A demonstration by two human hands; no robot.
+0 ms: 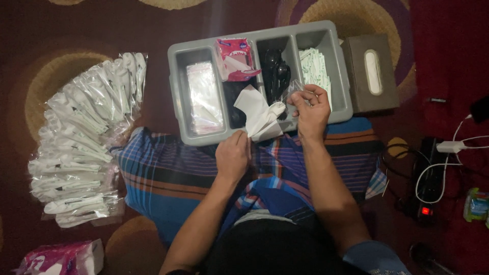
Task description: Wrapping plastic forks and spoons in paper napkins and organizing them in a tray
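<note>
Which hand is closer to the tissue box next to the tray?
Right. The right hand is over the tray's near edge, holding a white napkin, a short way left of the brown tissue box. The left hand sits farther left, below the tray.

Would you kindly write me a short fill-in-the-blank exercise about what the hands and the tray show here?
1. The left hand pinches a folded white ____ just in front of the tray.
2. The grey tray is split into ____ compartments.
3. The right hand holds a small clear ____ over the tray's near edge.
4. The fan of packed white spoons lies on the carpet to the person's ____.

Missing words: napkin; four; bag; left
</note>
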